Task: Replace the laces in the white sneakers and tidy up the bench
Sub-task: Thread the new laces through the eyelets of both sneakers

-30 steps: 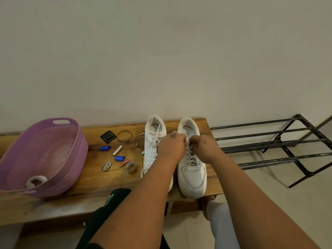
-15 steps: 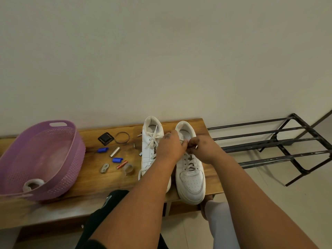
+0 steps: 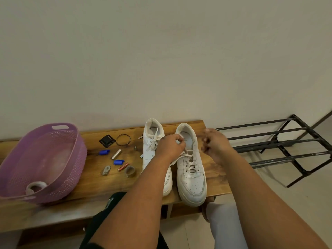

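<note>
Now unlacing the right-hand sneaker (image 3: 191,169) beside the purple basket (image 3: 41,159) on the desk (image 3: 93,180) | your left hand (image 3: 170,146) pinches its lace (image 3: 188,156) | right hand (image 3: 214,144) curled, blurred, grasp unclear | next: draw lace through top eyelets.

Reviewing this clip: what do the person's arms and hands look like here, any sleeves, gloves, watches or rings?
Both forearms are bare right down to the frame's lower edge: no sleeves show. The left hand and right hand wear no gloves, and no watch or bracelet shows at either wrist. No ring is visible, though the right hand is motion-blurred, so a thin one can't be ruled out.
</note>
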